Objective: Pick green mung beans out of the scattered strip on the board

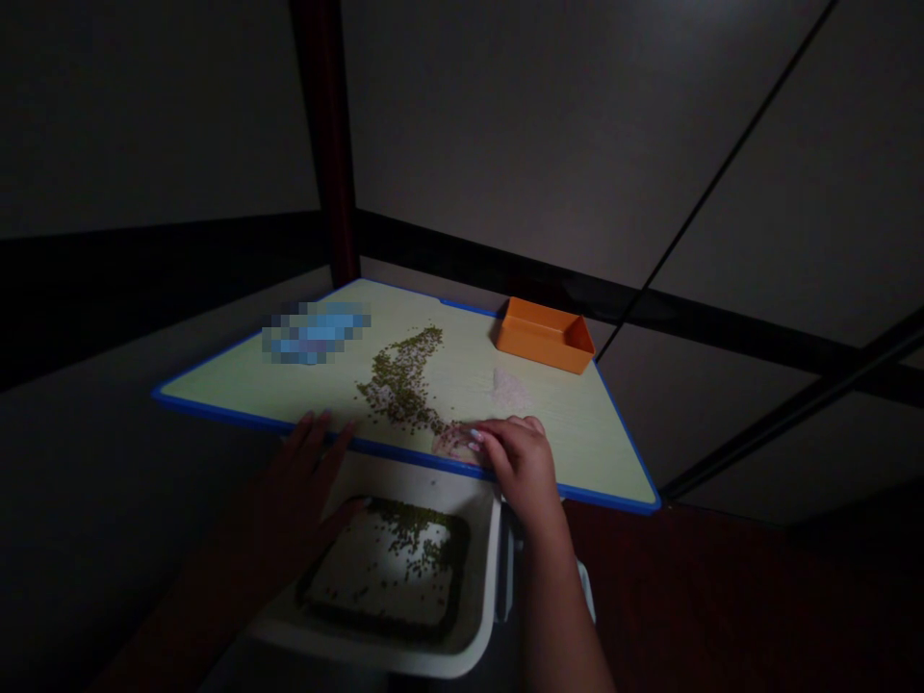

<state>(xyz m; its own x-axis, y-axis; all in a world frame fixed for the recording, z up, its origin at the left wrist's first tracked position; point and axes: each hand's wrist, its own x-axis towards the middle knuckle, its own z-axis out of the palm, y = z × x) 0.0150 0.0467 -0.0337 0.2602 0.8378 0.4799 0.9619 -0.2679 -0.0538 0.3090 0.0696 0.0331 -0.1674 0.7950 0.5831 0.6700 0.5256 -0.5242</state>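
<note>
My right hand [516,452] rests on the near edge of the pale table [577,433], fingers curled down onto a small patch of white grains beside a trail of green beans [400,380]. My left hand [307,462] holds the rim of a white tray [425,654] below the table edge, thumb on the inside, fingers up against the blue edge. Green beans lie scattered inside the tray [419,539]. A little heap of white grains [511,388] sits further back on the table.
An orange box [545,334] stands at the table's far right edge. A blurred blue patch [316,332] lies at the far left. The room around is dark, with grey walls and a dark post behind the table.
</note>
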